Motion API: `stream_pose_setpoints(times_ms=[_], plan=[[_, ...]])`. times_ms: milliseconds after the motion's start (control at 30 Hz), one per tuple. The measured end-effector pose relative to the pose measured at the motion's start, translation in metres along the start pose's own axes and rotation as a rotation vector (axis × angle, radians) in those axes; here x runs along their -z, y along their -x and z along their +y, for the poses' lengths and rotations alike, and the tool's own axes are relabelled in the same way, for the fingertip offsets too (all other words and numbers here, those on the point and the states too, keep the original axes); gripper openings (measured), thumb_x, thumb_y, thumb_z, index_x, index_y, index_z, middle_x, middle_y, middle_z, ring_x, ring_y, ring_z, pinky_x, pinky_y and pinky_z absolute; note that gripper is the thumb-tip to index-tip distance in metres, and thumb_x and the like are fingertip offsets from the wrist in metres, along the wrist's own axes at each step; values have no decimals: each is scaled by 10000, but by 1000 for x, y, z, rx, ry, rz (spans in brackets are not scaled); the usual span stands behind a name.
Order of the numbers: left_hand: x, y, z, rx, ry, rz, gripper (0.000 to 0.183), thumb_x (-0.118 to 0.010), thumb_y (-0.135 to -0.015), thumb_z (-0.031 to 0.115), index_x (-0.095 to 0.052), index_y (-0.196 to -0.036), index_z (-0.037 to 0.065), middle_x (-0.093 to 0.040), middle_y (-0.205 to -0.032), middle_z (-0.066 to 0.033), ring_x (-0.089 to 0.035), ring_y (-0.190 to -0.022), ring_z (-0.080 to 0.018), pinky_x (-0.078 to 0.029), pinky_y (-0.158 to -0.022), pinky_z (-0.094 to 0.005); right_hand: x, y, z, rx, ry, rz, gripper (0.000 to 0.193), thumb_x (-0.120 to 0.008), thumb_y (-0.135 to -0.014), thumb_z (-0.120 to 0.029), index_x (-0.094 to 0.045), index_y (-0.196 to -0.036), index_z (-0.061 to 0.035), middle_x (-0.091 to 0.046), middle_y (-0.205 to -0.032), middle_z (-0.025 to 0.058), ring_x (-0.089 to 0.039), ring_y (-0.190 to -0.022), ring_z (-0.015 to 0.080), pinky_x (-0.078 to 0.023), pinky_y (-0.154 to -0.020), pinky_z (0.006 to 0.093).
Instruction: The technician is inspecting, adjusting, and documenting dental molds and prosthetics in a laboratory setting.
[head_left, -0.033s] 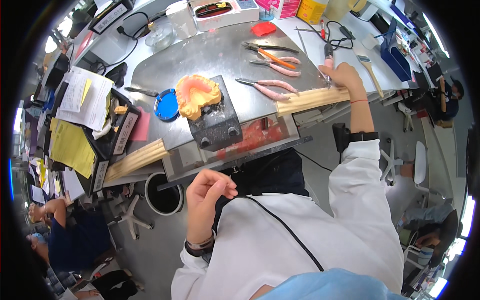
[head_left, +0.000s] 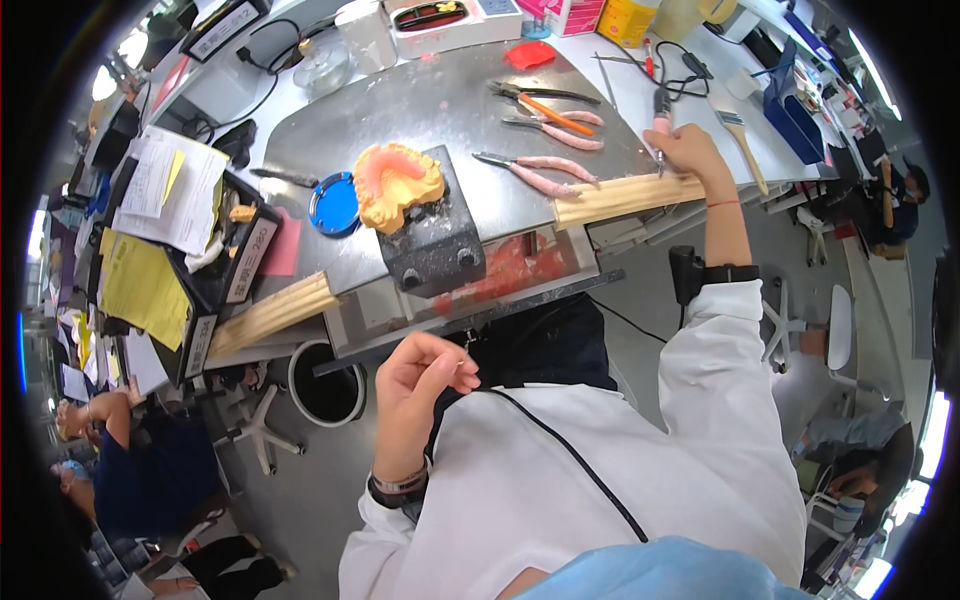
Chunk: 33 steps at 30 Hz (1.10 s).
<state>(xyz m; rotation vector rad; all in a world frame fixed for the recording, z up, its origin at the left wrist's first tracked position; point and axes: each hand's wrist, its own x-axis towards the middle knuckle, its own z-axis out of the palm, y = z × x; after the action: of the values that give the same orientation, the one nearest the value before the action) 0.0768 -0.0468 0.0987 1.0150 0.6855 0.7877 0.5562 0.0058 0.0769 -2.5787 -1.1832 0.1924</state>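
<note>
The left hand (head_left: 415, 385) hovered below the counter's (head_left: 440, 100) near edge, its grip loosely curled with thumb and forefinger nearly pinched; whether it held anything could not be told. Farther off, the right hand (head_left: 690, 150) reached to the counter's right edge, its grip closed around a pink-handled tool (head_left: 660, 115) above the wooden strip (head_left: 625, 198). An orange dental cast (head_left: 398, 183) sat on a dark block (head_left: 435, 235) mid-counter, pink-handled pliers (head_left: 540, 172) just beyond.

My right hand (head_left: 690, 152) reaches far forward, arm stretched, fingers curled closed. My left hand (head_left: 418, 385) hangs near my chest, fingers loosely pinched together.
</note>
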Motion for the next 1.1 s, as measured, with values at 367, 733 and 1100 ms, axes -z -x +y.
stream_pose_setpoints(times_ms=[367,733,1100], plan=[[-10,-12,15,155,-70,3,153,-623,-905,159,-643,-895,7,-667,-883,-76,-621,-760,-112,-490,-686,-239,-2,157,-87,532,-1929,-475,267,-735,-810,-214,-508,-820,-73,-407,-630,-14,-379,-513,78,-291,-452,206],[-13,-14,17,157,24,-123,151,-637,-911,162,-629,-937,13,-646,-911,-46,-599,-811,-86,-478,-715,-220,-15,225,-136,1028,-1389,-351,244,-695,-828,-5,-525,-1003,-15,-685,-892,238,-667,-673,211,-538,-585,290],[-23,-26,0,154,151,-52,153,-630,-919,115,-641,-990,-21,-662,-912,-51,-621,-831,-89,-505,-752,-228,-24,233,-156,968,-1238,-203,314,-672,-819,70,-467,-1037,-28,-648,-802,178,-644,-695,226,-527,-600,307]])
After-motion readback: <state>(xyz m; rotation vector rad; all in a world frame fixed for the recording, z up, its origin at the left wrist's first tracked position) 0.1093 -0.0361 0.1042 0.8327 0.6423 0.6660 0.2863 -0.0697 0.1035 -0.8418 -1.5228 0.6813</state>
